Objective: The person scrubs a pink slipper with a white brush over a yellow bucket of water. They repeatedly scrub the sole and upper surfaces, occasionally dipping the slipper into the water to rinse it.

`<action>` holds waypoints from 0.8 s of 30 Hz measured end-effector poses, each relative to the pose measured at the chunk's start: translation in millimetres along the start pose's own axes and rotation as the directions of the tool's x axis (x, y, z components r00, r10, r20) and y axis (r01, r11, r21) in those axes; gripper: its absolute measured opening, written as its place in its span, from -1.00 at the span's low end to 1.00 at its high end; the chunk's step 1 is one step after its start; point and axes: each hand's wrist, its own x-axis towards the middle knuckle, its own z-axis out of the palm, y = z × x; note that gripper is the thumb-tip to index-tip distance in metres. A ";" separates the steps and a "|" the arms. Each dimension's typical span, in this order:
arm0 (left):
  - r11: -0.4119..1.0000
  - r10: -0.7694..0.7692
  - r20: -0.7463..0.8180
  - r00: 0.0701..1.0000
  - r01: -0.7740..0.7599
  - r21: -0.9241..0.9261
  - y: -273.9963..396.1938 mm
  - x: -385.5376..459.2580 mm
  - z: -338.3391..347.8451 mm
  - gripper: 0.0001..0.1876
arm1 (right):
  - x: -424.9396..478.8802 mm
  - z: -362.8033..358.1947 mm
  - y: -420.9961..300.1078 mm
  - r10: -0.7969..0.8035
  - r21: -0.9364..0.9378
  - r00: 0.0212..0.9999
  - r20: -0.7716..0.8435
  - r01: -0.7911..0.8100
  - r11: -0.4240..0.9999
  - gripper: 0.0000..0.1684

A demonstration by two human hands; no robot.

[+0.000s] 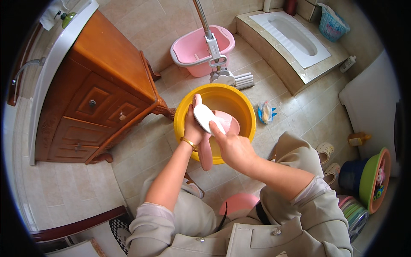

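Over a yellow plastic basin (221, 92), my left hand (191, 128) grips a pink slipper (206, 155) tilted on its side. A gold bracelet circles that wrist. My right hand (237, 149) holds a white oval scrubbing brush (204, 116), index finger stretched along its back. The brush lies against the slipper, and its bristles are hidden beneath it. A broad pink strap shows to the right of the brush. Whether all the pink parts belong to one slipper, I cannot tell. Cloudy, brownish water appears to be in the basin.
Beyond the basin stand a squeeze mop (221, 75) and a pink tub (192, 48). A wooden vanity cabinet (106, 86) flanks the left. A blue-handled item (266, 112) lies on the tiles. Clogs (325, 152) and stacked basins (369, 183) sit right, below a raised squat toilet (293, 35).
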 end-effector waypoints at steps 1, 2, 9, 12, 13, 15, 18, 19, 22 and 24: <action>0.947 0.117 -0.032 0.993 -0.102 0.304 -7.1 0.2 -2.7 -0.29 | 5.0 4.9 6.2 -0.048 -0.008 0.994 -0.102 0.048 0.999 -0.26; 0.814 0.231 -0.065 0.971 -0.156 0.559 -14.6 -0.8 -5.3 -0.29 | 15.4 13.6 16.7 -0.097 -0.020 0.975 -0.202 0.095 0.995 -0.27; 0.895 0.162 -0.046 0.986 -0.127 0.428 -2.0 -21.3 34.2 -0.20 | 73.5 -15.1 25.9 0.082 0.053 0.982 -0.173 -0.074 0.996 -0.34; 0.883 0.141 0.017 0.990 -0.134 0.450 -1.8 -20.2 26.8 -0.15 | 79.7 -10.7 32.1 0.075 0.005 0.983 -0.169 -0.075 0.997 -0.31; 0.893 0.135 -0.002 0.991 -0.121 0.433 0.7 -21.6 26.9 -0.15 | 70.7 -9.4 27.5 0.022 -0.052 0.985 -0.170 -0.031 0.998 -0.30; 0.949 0.152 -0.073 0.986 -0.125 0.290 -9.2 -11.2 6.4 -0.16 | 52.0 14.2 26.2 -0.219 -0.097 0.935 -0.281 0.199 0.975 -0.25; 0.984 -0.002 -0.019 1.000 0.006 0.180 11.2 -9.6 8.2 -0.27 | 19.9 7.7 -0.8 -0.042 -0.102 0.998 -0.045 0.037 0.994 -0.24; 0.991 -0.053 -0.012 0.999 0.054 0.123 18.7 -9.8 9.7 -0.31 | 17.4 6.6 -0.6 -0.013 -0.077 1.000 -0.024 0.011 0.997 -0.26; 0.896 0.154 -0.065 0.986 -0.111 0.430 1.5 -24.0 32.3 -0.28 | 29.8 0.4 11.4 -0.022 -0.010 0.992 -0.123 0.021 1.000 -0.32; 0.920 0.095 -0.053 0.994 -0.067 0.387 -7.3 -18.5 20.5 -0.20 | 46.9 -15.0 10.9 0.045 -0.016 0.994 -0.098 -0.047 0.999 -0.39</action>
